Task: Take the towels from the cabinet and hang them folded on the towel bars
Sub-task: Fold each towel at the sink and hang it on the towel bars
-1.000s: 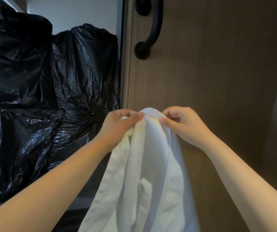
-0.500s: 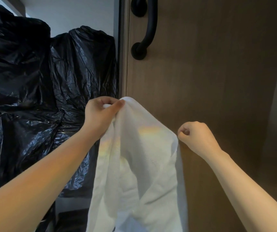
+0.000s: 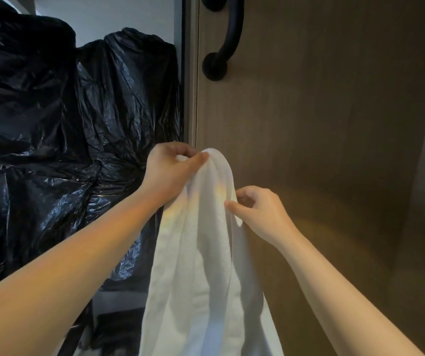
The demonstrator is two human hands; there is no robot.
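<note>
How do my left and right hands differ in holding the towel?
The left hand is higher, bunching the top end of the towel in curled fingers. The right hand is lower, pinching just the towel's right edge with thumb and fingertips. Both hold the same hanging towel.

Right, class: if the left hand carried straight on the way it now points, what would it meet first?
Probably the brown wood-grain cabinet door, since the left hand, gripping the white towel, points up and rightward at it; depth is unclear.
</note>
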